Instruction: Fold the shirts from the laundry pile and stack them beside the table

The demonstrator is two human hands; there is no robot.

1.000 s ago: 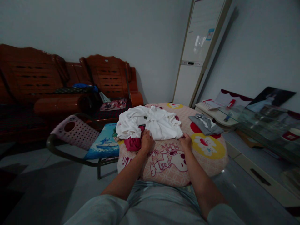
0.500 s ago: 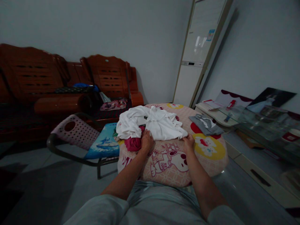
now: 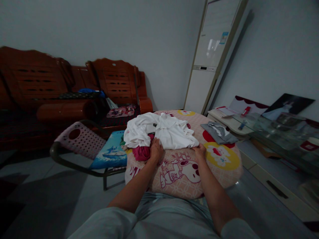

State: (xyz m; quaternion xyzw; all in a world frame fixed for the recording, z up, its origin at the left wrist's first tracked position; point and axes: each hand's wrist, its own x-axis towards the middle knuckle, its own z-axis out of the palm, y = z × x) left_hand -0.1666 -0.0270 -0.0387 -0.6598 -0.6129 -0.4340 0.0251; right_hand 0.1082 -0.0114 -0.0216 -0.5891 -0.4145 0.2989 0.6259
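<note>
A white garment (image 3: 174,134) lies spread on a round table with a pink patterned cover (image 3: 179,189). My left hand (image 3: 156,151) is closed on its near left corner, beside a dark red cloth (image 3: 141,153). At the near right corner, my right hand (image 3: 200,152) pinches the hem, with its fingertips partly hidden. Bunched up to the left is more white cloth (image 3: 138,129), resting partly over the dark red one. A folded grey garment (image 3: 216,132) sits on the table's right side.
Left of the table stands a chair (image 3: 79,141) with a blue picture-printed seat (image 3: 112,151). Wooden sofas (image 3: 114,79) line the back wall. To the right is a cabinet (image 3: 264,186) with a glass shelf (image 3: 274,132). A tall white air conditioner (image 3: 201,86) fills the corner.
</note>
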